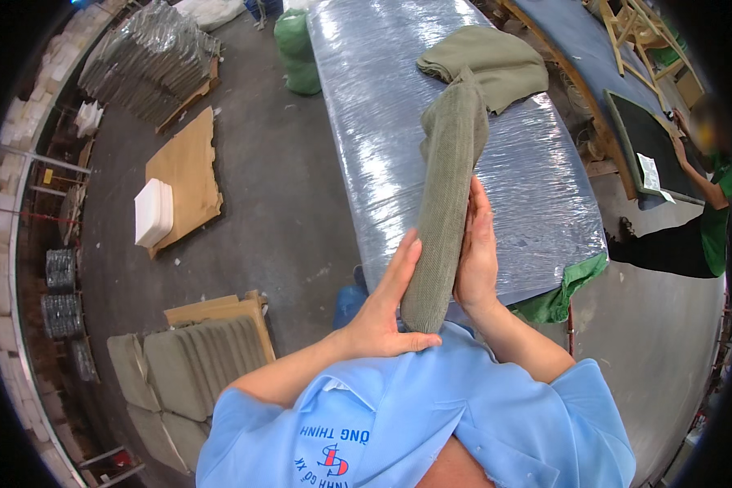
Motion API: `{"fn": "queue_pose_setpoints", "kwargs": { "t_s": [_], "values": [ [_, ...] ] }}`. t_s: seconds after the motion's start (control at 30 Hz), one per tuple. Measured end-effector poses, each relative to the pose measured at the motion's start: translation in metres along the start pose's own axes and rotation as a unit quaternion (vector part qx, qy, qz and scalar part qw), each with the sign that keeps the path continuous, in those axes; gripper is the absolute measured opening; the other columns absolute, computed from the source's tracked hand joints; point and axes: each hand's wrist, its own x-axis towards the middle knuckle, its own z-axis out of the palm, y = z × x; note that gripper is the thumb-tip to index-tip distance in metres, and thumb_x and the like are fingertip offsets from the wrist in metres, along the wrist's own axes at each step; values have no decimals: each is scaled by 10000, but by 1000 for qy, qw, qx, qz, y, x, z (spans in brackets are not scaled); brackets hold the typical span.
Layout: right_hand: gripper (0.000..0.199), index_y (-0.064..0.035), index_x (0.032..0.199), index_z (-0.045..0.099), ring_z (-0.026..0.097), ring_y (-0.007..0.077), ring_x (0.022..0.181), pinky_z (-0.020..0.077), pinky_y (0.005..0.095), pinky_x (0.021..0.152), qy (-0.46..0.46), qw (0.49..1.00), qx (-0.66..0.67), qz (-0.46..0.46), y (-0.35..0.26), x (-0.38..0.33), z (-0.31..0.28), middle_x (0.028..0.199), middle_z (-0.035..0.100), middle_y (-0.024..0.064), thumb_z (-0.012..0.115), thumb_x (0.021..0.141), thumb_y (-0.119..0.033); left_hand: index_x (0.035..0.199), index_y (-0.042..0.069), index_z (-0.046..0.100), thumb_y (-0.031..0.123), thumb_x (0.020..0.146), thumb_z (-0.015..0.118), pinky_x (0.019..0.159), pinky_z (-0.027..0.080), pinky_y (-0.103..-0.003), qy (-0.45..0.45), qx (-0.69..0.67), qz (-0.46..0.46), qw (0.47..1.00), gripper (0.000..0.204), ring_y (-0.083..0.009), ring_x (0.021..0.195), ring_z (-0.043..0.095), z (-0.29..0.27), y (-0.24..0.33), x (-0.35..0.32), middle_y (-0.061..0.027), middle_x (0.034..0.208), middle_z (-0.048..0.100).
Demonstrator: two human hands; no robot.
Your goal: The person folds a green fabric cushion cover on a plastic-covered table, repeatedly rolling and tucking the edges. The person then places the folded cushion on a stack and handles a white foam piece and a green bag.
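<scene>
Two hands on one long roll of olive-green fabric cover (pixel 447 195), that's the whole story from the head camera; the left hand (pixel 385 305) is flat and wide open, palm pressed against the roll's left side near its lower end, thumb tucked under the bottom tip; the right hand (pixel 476 256) is just as open, fingers straight and laid along the right side, so the cover is sandwiched between two palms, not gripped; its lower end hangs off the near end of the plastic-wrapped table (pixel 382 122), close to the person's light blue shirt (pixel 431 415), while the upper part lies on the table's middle and opens into a loose bunch toward the far right edge; off the table's left there's a stack of white foam sheets (pixel 153 213) on a brown board (pixel 189 175) on the floor, and grey-green cushions (pixel 187 358) lower left; a co-worker in green (pixel 712 220) stands past the right edge. Looks to me like the smoothing-and-squeezing stage; I'd guess the next move needs even palm pressure along the roll, keeping it from unrolling.
</scene>
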Motion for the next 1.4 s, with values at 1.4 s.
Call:
{"fn": "queue_pose_setpoints", "kwargs": {
  "t_s": [1.4],
  "values": [
    [827,11,1621,293,502,262,1351,414,360,1121,48,997,-18,58,-32,95,-15,1560,435,216,682,930,-223,1437,119,427,430,752,930,1220,272,-576,56,111,173,977,905,-517,1553,186,26,2,47,-338,1675,106]
  ]
}}
